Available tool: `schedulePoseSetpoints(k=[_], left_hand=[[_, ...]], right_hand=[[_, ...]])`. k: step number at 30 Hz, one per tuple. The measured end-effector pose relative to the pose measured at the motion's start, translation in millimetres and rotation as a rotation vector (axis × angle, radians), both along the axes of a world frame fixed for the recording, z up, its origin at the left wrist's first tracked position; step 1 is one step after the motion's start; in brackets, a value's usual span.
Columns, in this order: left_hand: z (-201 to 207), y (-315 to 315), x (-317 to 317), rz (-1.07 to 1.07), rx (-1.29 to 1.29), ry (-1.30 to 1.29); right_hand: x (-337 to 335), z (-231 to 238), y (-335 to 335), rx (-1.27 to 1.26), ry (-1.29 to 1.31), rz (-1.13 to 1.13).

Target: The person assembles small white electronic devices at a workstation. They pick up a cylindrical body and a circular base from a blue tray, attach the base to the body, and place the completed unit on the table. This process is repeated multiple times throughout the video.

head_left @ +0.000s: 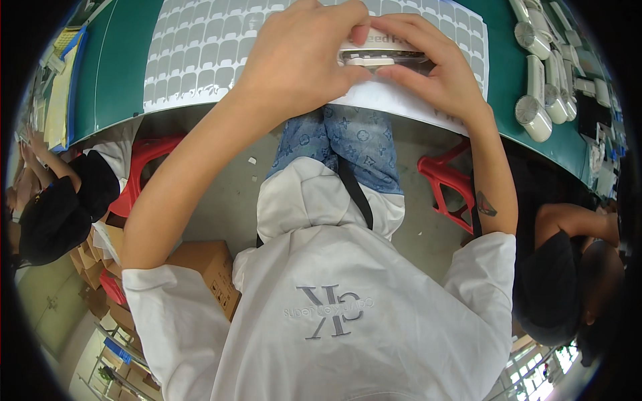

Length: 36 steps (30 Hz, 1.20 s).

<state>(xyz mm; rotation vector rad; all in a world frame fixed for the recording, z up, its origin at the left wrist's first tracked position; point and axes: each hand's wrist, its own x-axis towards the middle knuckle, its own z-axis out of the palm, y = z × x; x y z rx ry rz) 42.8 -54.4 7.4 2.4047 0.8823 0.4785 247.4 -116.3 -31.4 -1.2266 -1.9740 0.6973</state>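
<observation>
Both hands are raised at the table's near edge, around a small white printed box (384, 43) with a dark opening along the side facing me. A white piece (370, 61) shows inside that opening; its kind I cannot make out. My left hand (297, 57) grips the box's left end, fingers curled and thumb at the opening. Around the right end goes my right hand (441, 67), fingers along the top and thumb at the lower edge. Beneath them lies a large white sheet (200, 60) with rows of grey label-shaped stickers.
Several white handheld devices with round grilles (531, 110) lie on the green table (120, 60) at the right. A blue-edged tray with yellow sheets (63, 93) stands far left. Co-workers sit on both sides, near red stools (445, 177). Cardboard boxes (207, 264) stand on the floor.
</observation>
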Motion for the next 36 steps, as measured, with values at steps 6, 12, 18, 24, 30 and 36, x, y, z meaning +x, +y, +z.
schedulePoseSetpoints(k=[6, 12, 18, 24, 30, 36], left_hand=[[-3.3, -3.7, -0.5, 0.084, -0.028, 0.055], [1.4, -8.7, 10.6, 0.122, 0.058, 0.056], [-3.4, -7.3, 9.1, 0.137, 0.071, 0.039], [0.2, -14.0, 10.2, 0.16, 0.01, -0.052], [-9.5, -7.6, 9.5, 0.163, -0.013, -0.071], [0.5, -3.9, 8.9, 0.145, -0.01, -0.015]], right_hand=[[1.9, 7.9, 1.4, -0.021, -0.066, 0.003], [7.5, -6.3, 5.0, 0.1, -0.155, 0.018], [4.8, -6.1, 9.9, 0.056, -0.028, -0.017], [-0.5, 9.6, 7.2, -0.281, 0.207, -0.112], [-4.9, 12.3, 4.1, -0.377, 0.264, -0.15], [3.3, 2.6, 12.1, -0.243, 0.114, -0.053]])
